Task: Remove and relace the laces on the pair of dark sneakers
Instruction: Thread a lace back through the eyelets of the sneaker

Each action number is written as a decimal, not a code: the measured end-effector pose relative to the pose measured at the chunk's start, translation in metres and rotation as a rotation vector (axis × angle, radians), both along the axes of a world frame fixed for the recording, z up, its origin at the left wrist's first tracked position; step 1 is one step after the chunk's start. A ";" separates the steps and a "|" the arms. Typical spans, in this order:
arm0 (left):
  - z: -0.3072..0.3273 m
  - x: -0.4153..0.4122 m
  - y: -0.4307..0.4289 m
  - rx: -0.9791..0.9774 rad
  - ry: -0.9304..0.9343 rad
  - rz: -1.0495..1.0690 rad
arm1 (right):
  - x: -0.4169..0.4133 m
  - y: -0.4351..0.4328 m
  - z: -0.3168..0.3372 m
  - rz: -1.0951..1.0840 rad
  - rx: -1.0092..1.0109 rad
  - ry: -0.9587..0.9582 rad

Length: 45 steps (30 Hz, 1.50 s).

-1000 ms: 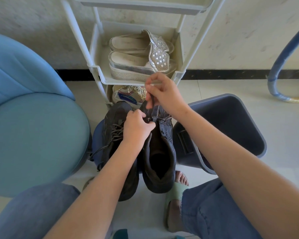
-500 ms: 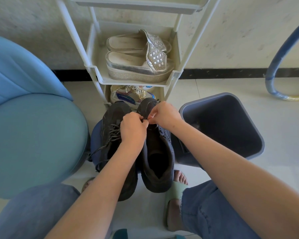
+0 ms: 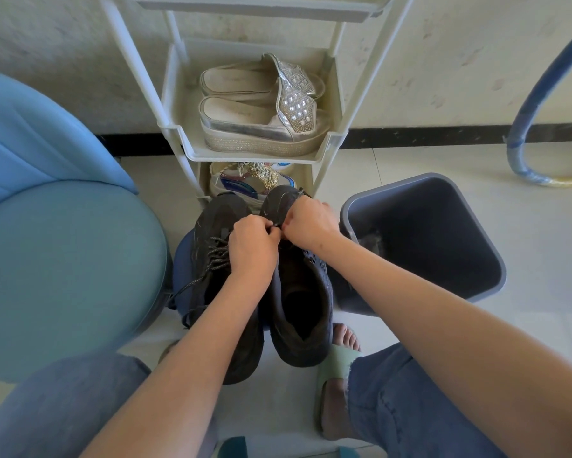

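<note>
The right hand (image 3: 311, 226) has dropped to meet the left hand (image 3: 253, 249). Both pinch the lace (image 3: 275, 227) near the toe of the unlaced sneaker (image 3: 299, 309), beside the laced sneaker (image 3: 212, 233). This is probably threading; next comes a steady pull through.

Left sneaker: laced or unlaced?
Laced: a grey lace crisscrosses the left sneaker, loose ends trailing toward the blue chair.

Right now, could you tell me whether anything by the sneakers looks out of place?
One sneaker has its lace trailing loose off its outer side, down past the sole, where it could snag. Nothing else stands out.
</note>
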State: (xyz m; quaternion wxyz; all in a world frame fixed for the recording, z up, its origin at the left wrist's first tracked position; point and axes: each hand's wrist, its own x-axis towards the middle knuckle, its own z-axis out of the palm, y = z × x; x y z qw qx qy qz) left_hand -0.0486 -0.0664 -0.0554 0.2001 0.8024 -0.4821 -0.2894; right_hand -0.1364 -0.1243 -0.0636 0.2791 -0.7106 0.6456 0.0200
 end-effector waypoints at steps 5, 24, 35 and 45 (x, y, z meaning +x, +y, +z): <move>0.003 0.001 -0.004 0.024 0.019 -0.006 | 0.003 0.006 -0.008 -0.202 0.097 -0.125; -0.001 -0.002 -0.009 0.171 -0.216 -0.226 | -0.002 0.025 -0.012 -0.211 0.002 -0.156; -0.001 0.011 -0.008 0.158 0.040 -0.117 | 0.000 0.024 -0.009 -0.144 0.068 -0.066; -0.002 0.010 -0.002 0.118 0.088 -0.047 | 0.000 0.027 -0.006 -0.224 0.058 -0.111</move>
